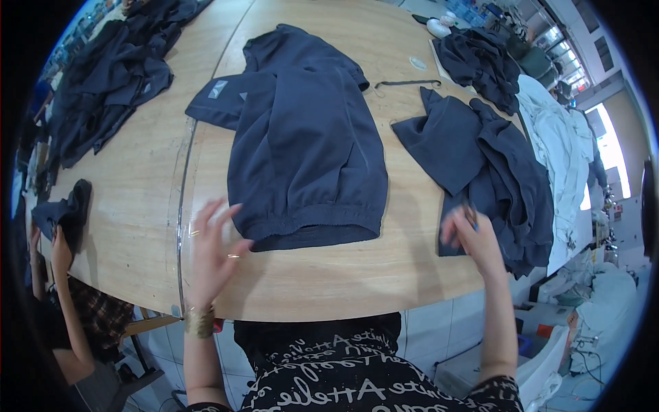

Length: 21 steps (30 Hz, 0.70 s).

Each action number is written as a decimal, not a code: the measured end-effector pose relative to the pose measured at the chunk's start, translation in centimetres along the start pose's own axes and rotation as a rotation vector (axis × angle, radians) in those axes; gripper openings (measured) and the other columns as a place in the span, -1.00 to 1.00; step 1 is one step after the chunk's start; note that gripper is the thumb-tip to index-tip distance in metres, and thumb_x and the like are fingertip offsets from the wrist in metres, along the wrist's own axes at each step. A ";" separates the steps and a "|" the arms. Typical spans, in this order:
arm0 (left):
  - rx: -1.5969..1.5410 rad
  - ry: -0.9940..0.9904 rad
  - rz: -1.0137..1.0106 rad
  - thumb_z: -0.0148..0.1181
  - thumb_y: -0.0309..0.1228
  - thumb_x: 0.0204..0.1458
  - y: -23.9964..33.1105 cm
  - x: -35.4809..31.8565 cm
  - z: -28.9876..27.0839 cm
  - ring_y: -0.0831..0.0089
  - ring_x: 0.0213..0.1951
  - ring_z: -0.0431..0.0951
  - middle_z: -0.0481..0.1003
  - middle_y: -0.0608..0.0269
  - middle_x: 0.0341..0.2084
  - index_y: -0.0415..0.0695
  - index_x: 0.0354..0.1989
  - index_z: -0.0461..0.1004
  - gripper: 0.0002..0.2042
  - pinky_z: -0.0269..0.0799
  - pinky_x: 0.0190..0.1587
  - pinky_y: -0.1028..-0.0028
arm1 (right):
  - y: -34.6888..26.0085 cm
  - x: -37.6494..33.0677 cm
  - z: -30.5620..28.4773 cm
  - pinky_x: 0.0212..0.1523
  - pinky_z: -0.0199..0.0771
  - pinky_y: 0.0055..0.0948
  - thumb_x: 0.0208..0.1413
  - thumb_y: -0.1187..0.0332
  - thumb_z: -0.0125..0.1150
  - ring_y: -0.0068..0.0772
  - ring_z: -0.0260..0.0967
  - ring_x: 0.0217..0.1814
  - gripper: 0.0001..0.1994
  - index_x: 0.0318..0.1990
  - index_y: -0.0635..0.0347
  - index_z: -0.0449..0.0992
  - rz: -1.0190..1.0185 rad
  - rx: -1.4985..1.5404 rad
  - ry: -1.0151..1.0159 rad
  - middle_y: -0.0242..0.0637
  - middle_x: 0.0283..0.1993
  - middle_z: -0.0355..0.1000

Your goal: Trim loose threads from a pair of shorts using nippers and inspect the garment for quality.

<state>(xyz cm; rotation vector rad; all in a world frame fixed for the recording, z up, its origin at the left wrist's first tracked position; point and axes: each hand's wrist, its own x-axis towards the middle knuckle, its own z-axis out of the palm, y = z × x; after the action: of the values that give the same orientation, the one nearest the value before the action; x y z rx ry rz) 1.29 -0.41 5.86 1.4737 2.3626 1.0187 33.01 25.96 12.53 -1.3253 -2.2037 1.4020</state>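
Dark navy elastic-waist shorts lie on the wooden table in front of me, the gathered waistband towards me and partly gaping. One leg turns out to the left and carries a small silvery patch. My left hand hovers at the left end of the waistband, fingers spread, nothing in it. At the right, my right hand is closed around a small dark tool with a bit of blue; its kind is mostly hidden by the fingers. This hand is in front of a pile of navy garments.
More navy clothing lies at far left and far right. A dark strip rests beyond the shorts. White fabric lies along the right side. At left, another person's hands hold a dark cloth piece. A seam crosses the table.
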 end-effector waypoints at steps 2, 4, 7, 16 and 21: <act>0.075 -0.082 0.150 0.27 -0.41 -0.10 2.6 2.2 2.0 0.16 0.25 0.14 0.23 0.15 0.16 0.00 0.11 0.34 -0.49 -0.10 0.29 0.01 | -2.4 3.4 3.4 -0.60 0.17 -0.69 0.20 0.26 0.05 -0.73 0.26 -0.59 -0.81 -0.33 0.16 0.49 -0.221 0.035 0.085 -0.47 -0.51 0.41; 0.160 -0.180 0.256 0.23 -0.47 -0.09 1.8 2.8 4.5 0.25 0.23 0.18 0.28 0.28 0.12 0.05 0.08 0.37 -0.53 -0.18 0.30 -0.02 | -1.8 5.5 7.3 -0.45 0.34 -0.51 0.11 0.32 0.15 -0.49 0.38 -0.42 -0.87 -0.23 0.11 0.50 -0.455 -0.136 0.126 -0.42 -0.36 0.43; 0.216 -0.173 0.204 0.18 -0.56 -0.12 0.9 1.2 4.7 0.39 0.10 0.31 0.42 0.41 -0.08 0.09 -0.06 0.49 -0.61 -0.16 0.29 0.01 | 1.8 5.1 10.4 -0.28 0.46 -0.32 0.00 0.34 0.21 -0.21 0.44 -0.23 -0.77 -0.13 -0.07 0.50 -0.509 -0.388 0.047 -0.36 -0.22 0.39; 0.152 -0.596 -0.030 0.24 -0.45 -0.11 3.7 -1.2 -4.9 0.27 0.15 0.30 0.39 0.30 -0.01 0.08 -0.01 0.46 -0.60 -0.13 0.27 -0.01 | 1.2 -0.9 10.3 -0.16 0.43 -0.48 0.01 0.51 0.17 -0.40 0.47 -0.19 -0.82 -0.20 0.19 0.55 -0.537 0.095 -0.212 -0.31 -0.25 0.51; 0.065 -0.415 0.012 0.22 -0.34 -0.01 5.2 2.1 -1.4 0.11 0.23 0.19 0.29 0.19 0.11 0.01 0.03 0.40 -0.62 -0.05 0.26 -0.05 | -0.3 8.5 7.5 -0.18 0.42 -0.42 -0.05 0.44 0.26 -0.25 0.46 -0.23 -0.79 -0.20 0.19 0.56 -0.415 0.101 0.320 -0.20 -0.28 0.45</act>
<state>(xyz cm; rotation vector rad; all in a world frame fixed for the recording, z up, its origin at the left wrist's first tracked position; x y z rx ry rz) 3.36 2.21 10.64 1.5453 2.1065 0.5709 23.59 27.93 6.56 -0.9126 -2.0123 1.0495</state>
